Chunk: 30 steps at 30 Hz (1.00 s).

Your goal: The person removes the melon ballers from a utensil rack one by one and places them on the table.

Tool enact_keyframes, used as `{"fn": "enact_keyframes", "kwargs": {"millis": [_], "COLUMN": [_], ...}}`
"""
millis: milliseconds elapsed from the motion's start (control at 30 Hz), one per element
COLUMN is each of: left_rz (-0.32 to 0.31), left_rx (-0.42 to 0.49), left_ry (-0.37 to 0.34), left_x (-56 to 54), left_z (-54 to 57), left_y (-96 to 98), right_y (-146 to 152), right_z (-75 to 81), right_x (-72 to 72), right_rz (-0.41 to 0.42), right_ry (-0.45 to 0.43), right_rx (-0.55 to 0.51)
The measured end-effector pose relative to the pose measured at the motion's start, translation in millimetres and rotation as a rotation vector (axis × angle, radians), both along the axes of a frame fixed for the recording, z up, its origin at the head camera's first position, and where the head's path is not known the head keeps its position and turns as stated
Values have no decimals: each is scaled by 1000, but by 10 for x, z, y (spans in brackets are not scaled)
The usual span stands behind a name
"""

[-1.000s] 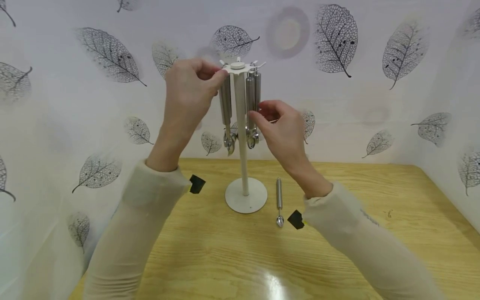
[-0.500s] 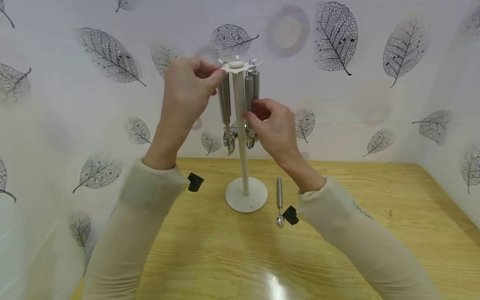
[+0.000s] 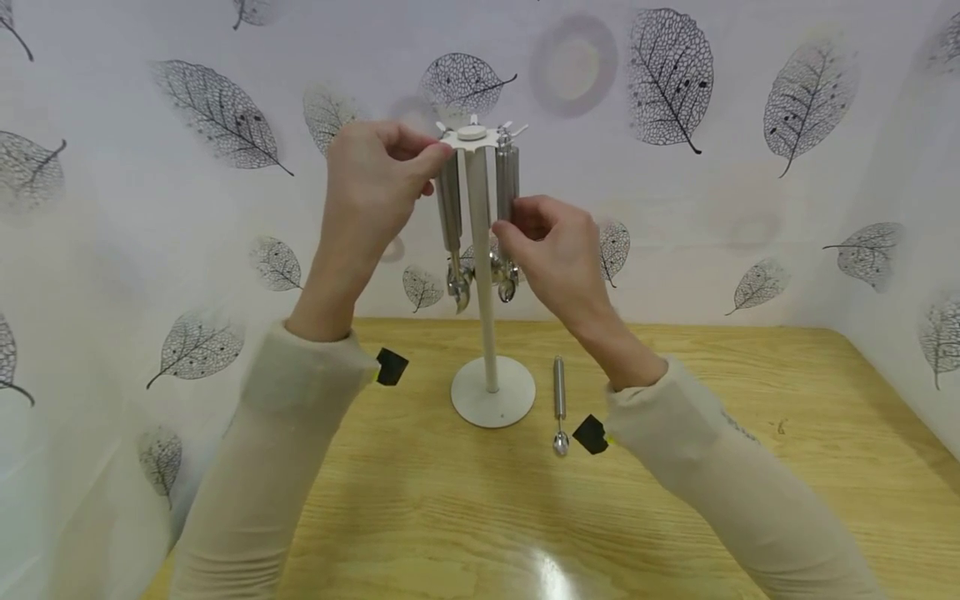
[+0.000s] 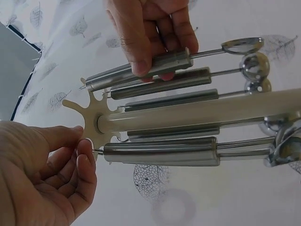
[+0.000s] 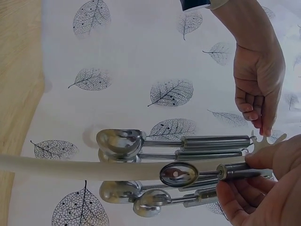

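Note:
A white utensil stand [image 3: 480,275] with a hooked crown stands upright, and several steel scoops [image 4: 160,156] hang around its post. My left hand [image 3: 375,187] pinches the edge of the crown between thumb and forefinger, beside the loop of one hanging scoop. My right hand [image 3: 558,254] holds the steel handle of a small melon baller [image 5: 178,174] with a hole in its oval bowl, thumb on one side and fingers on the other. Its handle end lies close to a crown arm; whether it hangs on the hook I cannot tell. Another small scoop [image 3: 559,408] lies on the table.
The wooden table [image 3: 420,517] meets a wall covering [image 3: 750,192] printed with leaves behind and at the sides. The stand's round base [image 3: 480,410] rests on the table, left of the lying scoop. Black square tags [image 3: 591,435] stick out from both cuffs.
My right hand moved left onto the hanging utensils, then slightly back right, and the handles by it shifted a little right. My left hand stays at the crown.

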State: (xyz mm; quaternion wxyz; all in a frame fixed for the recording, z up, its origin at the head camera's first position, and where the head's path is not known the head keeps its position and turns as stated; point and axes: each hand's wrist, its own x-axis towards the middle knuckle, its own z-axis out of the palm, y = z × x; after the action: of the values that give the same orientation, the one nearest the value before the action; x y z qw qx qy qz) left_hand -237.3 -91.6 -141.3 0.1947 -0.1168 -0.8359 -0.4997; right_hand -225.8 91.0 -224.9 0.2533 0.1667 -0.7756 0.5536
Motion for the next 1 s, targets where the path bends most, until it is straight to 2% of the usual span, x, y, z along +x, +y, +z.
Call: {"fn": "enact_keyframes", "kwargs": {"millis": [267, 400, 533, 767, 1000], "left_rz": [-11, -15, -17, -16, -20], "left_rx": [12, 15, 25, 39, 57], "left_ry": [-51, -58, -61, -89, -91], "left_x": [-14, -17, -14, -8, -22], "left_z": [26, 24, 17, 24, 33], "left_y": [-16, -15, -16, -20, -16], "right_y": [85, 158, 258, 540, 847], "right_z": [16, 32, 60, 38, -80], "right_x": [51, 121, 220, 382, 504], "right_rz": [9, 14, -17, -48, -103], "right_ry": [46, 56, 67, -7, -84], "right_rx": [10, 7, 36, 85, 151]}}
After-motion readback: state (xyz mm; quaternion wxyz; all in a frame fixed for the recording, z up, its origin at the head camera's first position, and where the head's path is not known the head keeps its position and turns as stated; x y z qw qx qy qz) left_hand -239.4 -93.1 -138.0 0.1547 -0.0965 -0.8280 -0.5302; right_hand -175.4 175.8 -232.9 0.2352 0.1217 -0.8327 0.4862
